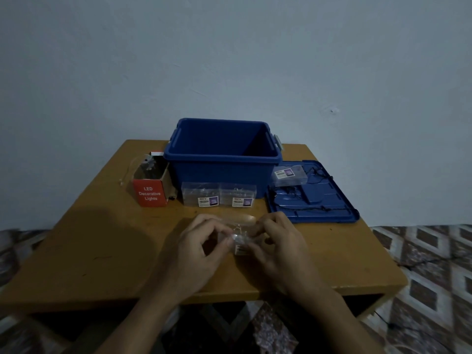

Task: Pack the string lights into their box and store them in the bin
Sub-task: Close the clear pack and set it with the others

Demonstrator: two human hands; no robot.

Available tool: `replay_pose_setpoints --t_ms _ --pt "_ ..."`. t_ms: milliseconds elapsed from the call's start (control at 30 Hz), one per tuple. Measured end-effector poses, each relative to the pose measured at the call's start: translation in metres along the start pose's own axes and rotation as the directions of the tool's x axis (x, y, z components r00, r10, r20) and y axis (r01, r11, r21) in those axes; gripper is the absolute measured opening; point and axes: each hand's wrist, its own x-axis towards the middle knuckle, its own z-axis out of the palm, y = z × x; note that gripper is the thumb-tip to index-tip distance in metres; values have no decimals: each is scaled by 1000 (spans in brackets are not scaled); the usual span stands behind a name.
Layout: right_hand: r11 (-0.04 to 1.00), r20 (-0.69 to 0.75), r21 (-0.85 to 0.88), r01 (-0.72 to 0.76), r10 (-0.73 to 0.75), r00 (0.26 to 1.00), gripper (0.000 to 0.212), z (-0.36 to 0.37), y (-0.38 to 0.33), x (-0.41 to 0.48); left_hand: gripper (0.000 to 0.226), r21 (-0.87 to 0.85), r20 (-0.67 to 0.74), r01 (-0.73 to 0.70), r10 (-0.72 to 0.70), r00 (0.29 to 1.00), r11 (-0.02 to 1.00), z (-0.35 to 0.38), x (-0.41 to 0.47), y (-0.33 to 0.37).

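The left grip (204,241) and right grip (277,238) both pinch a small clear box (241,238), string lights (238,227) glinting at its top, over the counter (102,251) toward 6 o'clock. At 12 o'clock stands the open blue bin (222,169), with two more clear boxes (201,192) just before its front wall. A red carton (150,192) sits at 10 o'clock. At 2 o'clock the blue lid (332,200) carries another clear case (290,175) and a black wire (310,208).
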Motion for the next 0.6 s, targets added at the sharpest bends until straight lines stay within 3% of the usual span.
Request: replay_pose_setpoints --t_ms 67,200,367,600 --pt "998 -25 65 -22 23 999 11 0 1 0 3 -6 -18 15 -15 1000 1000 2 1 -1" --pt "988 -80 149 -48 60 995 21 3 4 3 7 7 -24 12 -12 1000 1000 5 2 2" --pt "992 -140 101 80 -66 988 10 9 10 -1 9 32 -26 -1 2 1000 999 5 1 0" --pt "991 -53 89 95 -91 994 19 -5 18 5 19 29 10 -29 29 1000 999 7 3 -6"
